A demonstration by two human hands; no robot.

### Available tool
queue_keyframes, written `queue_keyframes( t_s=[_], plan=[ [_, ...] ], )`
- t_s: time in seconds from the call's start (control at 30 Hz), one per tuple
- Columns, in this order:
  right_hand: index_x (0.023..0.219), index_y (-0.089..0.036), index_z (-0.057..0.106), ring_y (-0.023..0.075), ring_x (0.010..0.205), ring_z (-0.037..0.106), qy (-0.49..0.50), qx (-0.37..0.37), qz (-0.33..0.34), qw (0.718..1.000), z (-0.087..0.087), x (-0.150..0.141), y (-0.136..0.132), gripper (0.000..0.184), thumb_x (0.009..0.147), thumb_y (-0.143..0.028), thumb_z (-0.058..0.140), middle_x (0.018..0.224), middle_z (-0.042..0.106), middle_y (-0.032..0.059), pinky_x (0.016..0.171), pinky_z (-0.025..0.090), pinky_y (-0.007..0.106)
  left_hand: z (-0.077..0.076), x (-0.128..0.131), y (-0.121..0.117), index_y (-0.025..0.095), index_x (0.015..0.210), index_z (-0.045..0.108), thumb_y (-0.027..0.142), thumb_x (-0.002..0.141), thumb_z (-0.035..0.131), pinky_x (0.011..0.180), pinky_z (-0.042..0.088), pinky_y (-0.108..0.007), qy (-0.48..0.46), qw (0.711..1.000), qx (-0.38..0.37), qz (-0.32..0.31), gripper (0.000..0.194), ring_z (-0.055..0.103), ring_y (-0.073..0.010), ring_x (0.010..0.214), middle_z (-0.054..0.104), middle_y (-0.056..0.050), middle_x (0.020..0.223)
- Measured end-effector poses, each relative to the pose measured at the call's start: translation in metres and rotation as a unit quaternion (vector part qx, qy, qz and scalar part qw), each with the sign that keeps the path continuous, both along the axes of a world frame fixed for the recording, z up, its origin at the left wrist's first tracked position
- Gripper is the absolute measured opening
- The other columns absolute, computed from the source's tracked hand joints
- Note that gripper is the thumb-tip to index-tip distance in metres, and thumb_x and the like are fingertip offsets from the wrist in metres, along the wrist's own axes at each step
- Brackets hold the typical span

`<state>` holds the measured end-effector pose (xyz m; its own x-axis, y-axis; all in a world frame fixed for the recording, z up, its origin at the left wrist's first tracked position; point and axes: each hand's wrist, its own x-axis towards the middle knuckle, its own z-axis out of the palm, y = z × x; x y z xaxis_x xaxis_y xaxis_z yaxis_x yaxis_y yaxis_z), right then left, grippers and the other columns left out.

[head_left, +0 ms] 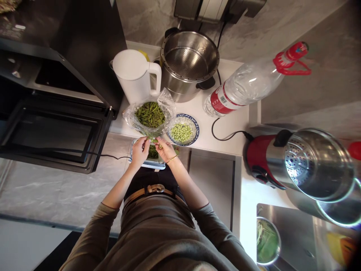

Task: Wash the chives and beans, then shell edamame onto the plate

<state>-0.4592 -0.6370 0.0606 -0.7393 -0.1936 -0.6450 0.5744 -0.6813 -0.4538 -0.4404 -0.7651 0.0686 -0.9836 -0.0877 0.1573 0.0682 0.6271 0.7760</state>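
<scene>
My left hand (140,150) and my right hand (166,149) meet at the counter's front edge, fingers pinched on a green bean pod (152,140) between them. Just below is a light-coloured bin (158,165) with green pods or shells in it, partly hidden by my hands. Beyond my fingers, a clear plastic bag (169,105) lies open, full of green bean pods (150,114). To its right stands a blue-and-white patterned plate (194,119) with shelled green beans (181,133) on it.
Behind the bag stand a white jug (132,77) and a steel pot (186,84). A large water bottle (239,88) is at the right, past it a red-based steel steamer (262,158) and a sink (296,233) holding a bowl of greens. An oven door (56,131) hangs open at left.
</scene>
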Motion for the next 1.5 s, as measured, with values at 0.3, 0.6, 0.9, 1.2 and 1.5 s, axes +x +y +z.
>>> queue_keyframes(
  t_s=[0.3,0.6,0.9,1.2,1.5],
  plan=[
    [0.063,-0.014,0.066,0.0061,0.052,0.057,-0.072,-0.047,-0.001,0.996,0.003,0.003,-0.006,0.012,0.069,-0.017,0.076,0.055,0.064,-0.0012,0.043,0.042,0.014,-0.008,0.001,-0.002,0.018,0.098,0.062,0.025,0.094,0.043,0.082,0.049,-0.033,0.097,0.981,-0.139,-0.092,0.021,0.062,-0.0203,0.087,0.068,-0.009,0.088],
    [0.061,-0.016,0.067,0.0116,0.058,0.062,-0.009,0.003,0.062,0.998,-0.004,0.002,-0.001,0.012,0.065,-0.016,0.078,0.060,0.068,0.0024,0.059,0.054,0.023,-0.017,0.002,-0.005,0.018,0.096,0.058,0.026,0.095,0.041,0.075,0.050,-0.028,0.048,0.990,-0.099,-0.089,0.019,0.064,-0.0179,0.082,0.067,-0.008,0.086],
    [0.073,-0.018,0.073,0.0112,0.069,0.064,0.048,0.012,0.075,0.996,-0.013,0.006,-0.001,0.026,0.054,-0.030,0.086,0.072,0.071,-0.0002,0.074,0.055,0.025,-0.006,-0.006,-0.003,0.019,0.091,0.059,0.028,0.093,0.042,0.072,0.047,-0.027,-0.065,0.992,-0.077,-0.076,0.019,0.062,-0.0174,0.077,0.066,-0.006,0.081],
    [0.086,-0.019,0.075,0.0149,0.072,0.069,0.130,0.064,0.180,0.973,-0.003,0.004,0.016,0.038,0.052,-0.031,0.086,0.070,0.071,-0.0022,0.076,0.057,0.029,-0.002,-0.016,-0.016,0.019,0.069,0.050,0.041,0.088,0.046,0.056,0.041,-0.023,-0.207,0.962,0.131,-0.119,0.029,0.051,-0.0117,0.057,0.053,0.002,0.059],
    [0.087,-0.017,0.075,0.0170,0.076,0.072,0.103,0.019,0.187,0.977,0.003,0.005,0.020,0.041,0.051,-0.031,0.088,0.082,0.075,0.0040,0.076,0.057,0.030,-0.006,-0.014,-0.021,0.018,0.069,0.051,0.055,0.079,0.055,0.053,0.040,-0.022,-0.282,0.901,0.307,-0.118,0.038,0.048,-0.0096,0.055,0.050,0.003,0.061]
  ],
)
